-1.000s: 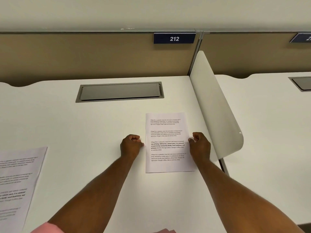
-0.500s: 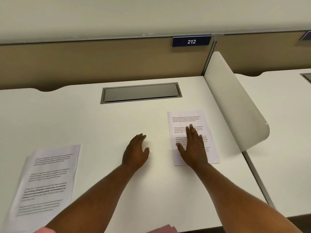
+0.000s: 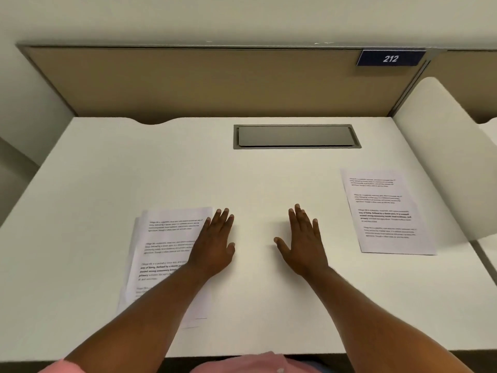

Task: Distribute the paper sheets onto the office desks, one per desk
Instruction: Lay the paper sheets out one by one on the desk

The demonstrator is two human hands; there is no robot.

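Observation:
A single printed paper sheet lies flat at the right side of the white desk, apart from both hands. A small stack of printed sheets lies at the front left, its edges fanned slightly. My left hand is flat with fingers spread, over the stack's right edge. My right hand is flat and open over the bare desk between the stack and the single sheet, holding nothing.
A grey cable hatch is set into the desk at the back. A tan partition with a blue 212 sign closes the back. A white curved divider separates this desk from the one at the right.
My right hand has lifted off the single sheet and moved left. My left hand has reached the stack's edge. The view has swung left, so the stack is now nearer the middle.

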